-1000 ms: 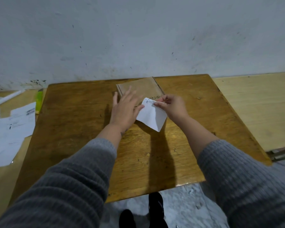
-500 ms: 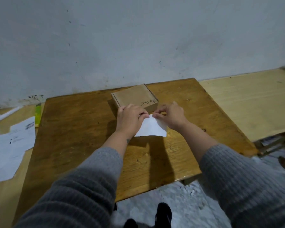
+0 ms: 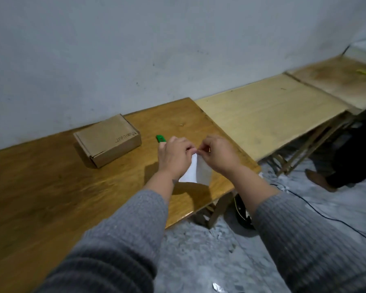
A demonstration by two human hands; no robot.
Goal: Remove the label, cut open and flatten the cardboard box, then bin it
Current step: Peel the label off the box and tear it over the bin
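A small brown cardboard box [image 3: 107, 139] lies closed on the dark wooden table [image 3: 51, 187], near the wall. The white label [image 3: 195, 171] is off the box and folded between both hands, above the table's right corner. My left hand [image 3: 174, 156] pinches its left top edge. My right hand [image 3: 219, 154] pinches its right top edge. A green cutter [image 3: 161, 138] lies on the table just behind my left hand, partly hidden by it.
A paler wooden table [image 3: 268, 111] adjoins on the right, with a further stained one [image 3: 336, 81] behind it. Under them show folding legs, a black cable [image 3: 325, 216] on the grey floor and another person's shoe [image 3: 319, 179].
The view has swung right, so the box now sits to the left. Both hands have carried the label away from the box toward the table's right corner and folded it.
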